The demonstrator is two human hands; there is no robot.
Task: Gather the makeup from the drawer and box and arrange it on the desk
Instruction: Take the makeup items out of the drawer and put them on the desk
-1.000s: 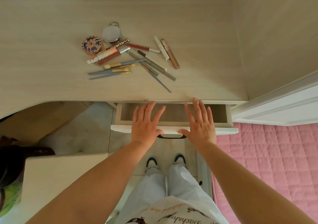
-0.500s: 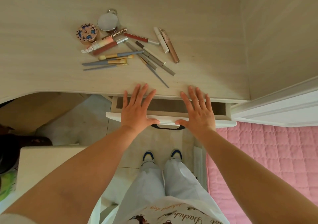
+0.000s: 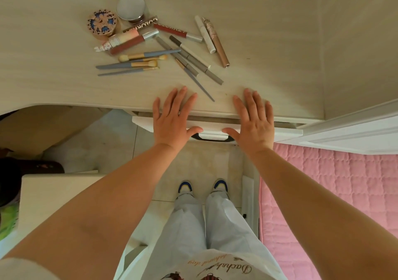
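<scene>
My left hand and my right hand lie flat, fingers spread, against the white drawer front, either side of its dark handle. The drawer shows only a thin gap under the desk edge. On the light wooden desk lies a loose heap of makeup: a patterned round compact, a round mirror compact, lip gloss tubes, grey-handled brushes, grey pencils and two slim tubes.
A wooden side panel bounds the desk on the right. A pink quilted bed is lower right, a white surface lower left. My legs and shoes stand on the tiled floor below the drawer.
Both hands have pushed the drawer inward; it was open showing its inside and is now almost shut. The view has moved closer to the desk.
</scene>
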